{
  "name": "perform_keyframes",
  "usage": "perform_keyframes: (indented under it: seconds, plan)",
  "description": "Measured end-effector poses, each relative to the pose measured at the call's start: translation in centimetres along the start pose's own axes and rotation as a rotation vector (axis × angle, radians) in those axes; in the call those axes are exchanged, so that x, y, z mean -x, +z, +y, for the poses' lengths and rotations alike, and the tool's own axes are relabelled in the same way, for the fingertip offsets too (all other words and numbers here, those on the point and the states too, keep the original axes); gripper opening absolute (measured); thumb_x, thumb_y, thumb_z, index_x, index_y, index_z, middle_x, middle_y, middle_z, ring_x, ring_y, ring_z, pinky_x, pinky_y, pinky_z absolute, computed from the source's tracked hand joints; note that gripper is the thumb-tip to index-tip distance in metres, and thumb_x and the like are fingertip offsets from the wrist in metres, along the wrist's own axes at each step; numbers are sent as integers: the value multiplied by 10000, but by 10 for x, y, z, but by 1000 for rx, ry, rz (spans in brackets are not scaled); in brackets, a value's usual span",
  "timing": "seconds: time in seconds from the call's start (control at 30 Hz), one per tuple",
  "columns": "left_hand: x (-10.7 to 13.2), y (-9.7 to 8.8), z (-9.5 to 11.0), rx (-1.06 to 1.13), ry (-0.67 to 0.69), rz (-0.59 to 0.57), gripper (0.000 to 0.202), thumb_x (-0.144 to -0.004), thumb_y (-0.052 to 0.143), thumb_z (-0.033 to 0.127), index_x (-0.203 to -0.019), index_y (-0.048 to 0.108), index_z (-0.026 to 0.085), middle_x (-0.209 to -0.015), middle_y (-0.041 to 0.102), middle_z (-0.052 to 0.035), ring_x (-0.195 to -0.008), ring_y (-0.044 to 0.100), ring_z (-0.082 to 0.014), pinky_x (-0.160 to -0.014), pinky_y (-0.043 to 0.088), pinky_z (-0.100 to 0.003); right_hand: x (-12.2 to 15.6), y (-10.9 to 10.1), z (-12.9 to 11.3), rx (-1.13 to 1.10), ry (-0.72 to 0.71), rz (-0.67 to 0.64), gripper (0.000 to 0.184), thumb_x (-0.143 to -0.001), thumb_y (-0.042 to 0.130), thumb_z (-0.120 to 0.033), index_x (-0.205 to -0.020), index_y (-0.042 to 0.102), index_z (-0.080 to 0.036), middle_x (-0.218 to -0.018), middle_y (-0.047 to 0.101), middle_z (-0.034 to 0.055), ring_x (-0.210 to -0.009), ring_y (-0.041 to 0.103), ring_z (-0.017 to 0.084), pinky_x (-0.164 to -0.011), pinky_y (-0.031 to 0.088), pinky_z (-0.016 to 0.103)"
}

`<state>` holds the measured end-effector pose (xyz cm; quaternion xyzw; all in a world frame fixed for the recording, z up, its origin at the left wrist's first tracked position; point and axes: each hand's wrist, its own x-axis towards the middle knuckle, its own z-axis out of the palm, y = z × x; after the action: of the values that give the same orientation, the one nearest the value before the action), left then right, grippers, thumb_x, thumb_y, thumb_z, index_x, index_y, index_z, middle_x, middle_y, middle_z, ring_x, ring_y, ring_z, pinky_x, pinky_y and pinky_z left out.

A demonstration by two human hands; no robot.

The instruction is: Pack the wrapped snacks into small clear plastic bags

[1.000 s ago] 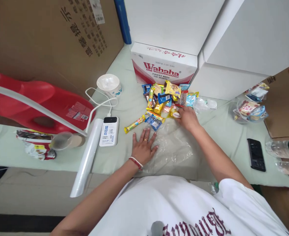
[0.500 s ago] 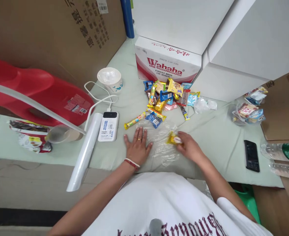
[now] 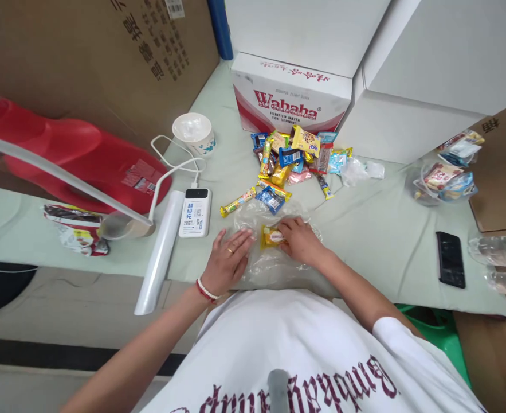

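Note:
A sheet of clear plastic wrap (image 3: 274,269) lies on the table in front of me. On it rests a small yellow-wrapped snack (image 3: 270,236), with my right hand (image 3: 302,240) gripping its right end. My left hand (image 3: 231,257) lies at the left edge of the wrap, fingers stretched out and holding nothing. Just beyond the wrap are a blue packet (image 3: 271,198) and a yellow candy stick (image 3: 238,202). Behind them a pile of colourful wrapped snacks (image 3: 290,158) leans towards the white and red Wahaha box (image 3: 293,97).
On the left are a white power bank (image 3: 195,212) with its cable, a roll of clear wrap (image 3: 160,252), a paper cup (image 3: 193,132) and a red jug (image 3: 76,155). To the right stand a tub of snacks (image 3: 439,180), a black phone (image 3: 450,259) and plastic bottles (image 3: 499,250).
My right hand has moved left with the yellow snack and set it on the middle of the wrap. My left hand has shifted slightly left and nearer to me.

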<state>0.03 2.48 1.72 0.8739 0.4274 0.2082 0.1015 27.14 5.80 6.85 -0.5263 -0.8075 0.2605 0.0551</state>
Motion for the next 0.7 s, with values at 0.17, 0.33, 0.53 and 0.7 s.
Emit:
perform_keyframes:
  seconds: [0.17, 0.33, 0.53, 0.7]
  plan:
    - [21, -15, -24, 132, 96, -266, 675, -961, 494, 281, -1610, 327, 201, -1561, 536, -186, -1468, 494, -284, -1286, 141, -583, 50, 13, 29, -107, -264, 172, 591, -935, 701, -403, -1459, 522, -197, -1579, 428, 188, -1458, 375, 338, -1186, 387, 572]
    - [22, -14, -30, 182, 160, -332, 462, -907, 576, 319, -1363, 636, 269, -1659, 409, -152, -1543, 375, -334, -1273, 118, -645, 105, 37, 54, -121, -249, 137, 252, -988, 616, -300, -1225, 688, -255, -1386, 616, 140, -1353, 513, 327, -1100, 488, 601]
    - [12, -1, -27, 201, 5, -265, 287, -1008, 458, 233, -1051, 738, 272, -1368, 711, -84, -1395, 566, -224, -1270, 211, -563, 107, 35, 52, -278, -225, 248, 212, -1021, 534, -221, -1109, 719, -273, -1200, 714, 107, -1168, 617, 276, -970, 573, 514]
    - [2, -6, -27, 244, -57, -273, 327, -1040, 385, 270, -1124, 700, 246, -1277, 750, -83, -1302, 636, -204, -1261, 235, -546, 92, -22, 50, -387, -287, 51, 222, -1032, 564, -340, -1170, 717, -259, -1109, 745, 100, -1045, 674, 237, -929, 574, 432]
